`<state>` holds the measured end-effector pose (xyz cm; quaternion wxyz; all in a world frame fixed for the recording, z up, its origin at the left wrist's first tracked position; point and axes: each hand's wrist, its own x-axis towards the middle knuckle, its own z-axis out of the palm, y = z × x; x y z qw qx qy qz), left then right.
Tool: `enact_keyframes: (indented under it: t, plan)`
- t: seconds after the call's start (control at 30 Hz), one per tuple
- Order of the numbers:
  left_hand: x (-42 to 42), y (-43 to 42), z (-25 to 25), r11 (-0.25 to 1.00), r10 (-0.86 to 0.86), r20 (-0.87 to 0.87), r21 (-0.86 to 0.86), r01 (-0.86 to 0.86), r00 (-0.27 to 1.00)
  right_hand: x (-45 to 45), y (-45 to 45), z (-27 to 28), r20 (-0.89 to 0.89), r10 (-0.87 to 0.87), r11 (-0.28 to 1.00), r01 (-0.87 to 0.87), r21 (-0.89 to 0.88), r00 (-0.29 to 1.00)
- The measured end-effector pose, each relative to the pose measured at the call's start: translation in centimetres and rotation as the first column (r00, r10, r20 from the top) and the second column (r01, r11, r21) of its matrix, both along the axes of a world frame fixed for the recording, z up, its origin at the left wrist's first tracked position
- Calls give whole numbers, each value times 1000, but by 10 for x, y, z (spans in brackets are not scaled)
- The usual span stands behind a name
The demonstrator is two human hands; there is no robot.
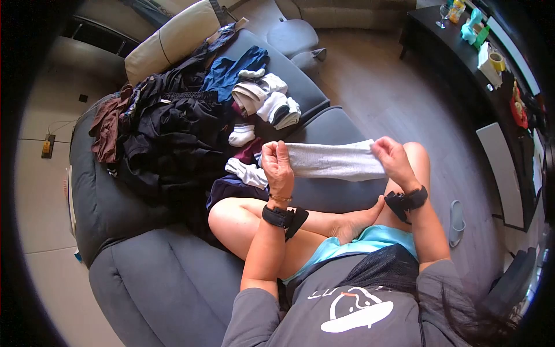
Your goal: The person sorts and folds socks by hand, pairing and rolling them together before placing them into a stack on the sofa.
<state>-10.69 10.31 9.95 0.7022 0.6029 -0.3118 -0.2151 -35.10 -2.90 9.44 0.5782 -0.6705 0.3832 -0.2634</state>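
Note:
A light grey sock is stretched out sideways between my two hands, above the sofa seat and my crossed legs. My left hand is closed on one end of it, thumb up. My right hand pinches the other end near my raised knee. Left of my left hand lie a rolled white sock and a loose white sock. Beyond them is a pile of folded white socks.
Black clothes, a blue garment and a brown garment cover the left of the grey sofa. A dark cabinet with small items stands at the right. A slipper lies on the floor.

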Motion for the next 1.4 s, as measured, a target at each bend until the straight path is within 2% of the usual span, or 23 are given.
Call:
enact_keyframes:
  t: [0.03, 0.13, 0.17, 0.27, 0.33, 0.4, 0.43, 0.47, 0.5, 0.6, 0.63, 0.67, 0.7, 0.73, 0.8, 0.87, 0.93, 1.0, 1.07, 1.13, 1.2, 1.27, 1.4]
  plan:
    - [-1, 0, 4, 1000, -1, -19, -9, 1, 1000, 0, -1, 0, 78, -49, 989, 38, 141, 996]
    - [-1, -4, -6, 1000, -11, -9, -29, 10, 1000, 5, -10, -7, 234, -124, 970, 68, 232, 964]
    - [-4, -4, -8, 999, -36, -16, -16, 36, 999, 1, -12, -4, 331, -255, 891, 89, 445, 909]
    - [1, -4, -15, 998, -64, -138, -19, 62, 988, -9, -25, 11, 470, -134, 905, -86, 417, 873]
    - [0, 1, -11, 996, -80, -151, 23, 85, 985, -7, -25, 17, 473, -38, 912, -163, 376, 880]
    - [-7, 3, -3, 956, -279, -386, -29, 291, 879, 2, -14, 23, 155, 38, 986, -62, 153, 987]
    - [-13, 7, 10, 917, -388, -469, -109, 384, 793, 12, -7, 22, 301, 193, 979, -204, 4, 934]
    - [-17, 10, 21, 876, -462, -556, -167, 452, 691, 9, 1, 27, 253, 292, 948, -314, 52, 922]
    - [-22, 13, 34, 837, -520, -556, -179, 517, 649, 13, 13, 52, 128, 406, 914, -404, -42, 905]
    - [-31, 21, 68, 746, -629, -525, -200, 635, 573, 27, 28, 64, 34, 619, 719, -550, -425, 784]
    - [-31, 23, 75, 699, -683, -463, -189, 690, 565, 27, 28, 61, 34, 621, 718, -551, -426, 783]
    - [-29, 25, 83, 649, -734, -396, -172, 741, 552, 27, 27, 57, -76, 698, 665, -684, -301, 712]
    - [-26, 27, 93, 673, -711, -422, -174, 719, 563, 27, 25, 52, -171, 768, 596, -787, -159, 617]
    - [-19, 24, 91, 705, -698, -371, -211, 677, 612, 22, 22, 45, -173, 768, 594, -787, -166, 616]
    - [-6, 16, 81, 851, -515, -426, -148, 504, 744, 5, 14, 31, 48, 630, 770, -632, 89, 775]
    - [12, 6, 55, 929, -350, -418, -44, 367, 838, -8, 8, 36, 315, 305, 835, -411, 367, 899]
    - [12, -1, 36, 937, -197, -394, 194, 291, 898, -15, -5, 23, 313, 165, 914, -264, 307, 935]
    - [2, -10, 8, 934, -147, -308, 270, 234, 940, -5, -3, 15, 313, -48, 896, -97, 434, 949]
    - [13, -20, -53, 944, -90, 2, 320, 85, 996, 0, -4, -1, 205, -2, 931, -73, 358, 979]
    - [5, -24, -55, 942, 25, 124, 328, -65, 992, 4, 1, -5, 157, -29, 947, -23, 321, 987]
    - [7, -26, -59, 923, 48, 154, 371, -103, 987, 2, 3, -6, 34, -13, 940, 1, 340, 999]
    - [7, -30, -68, 935, 24, 328, 326, -138, 944, 0, 4, -16, 30, -44, 935, 31, 352, 999]
    - [-4, -33, -70, 898, -75, 468, 416, -145, 881, -3, 1, -32, -106, -78, 934, 110, 341, 991]
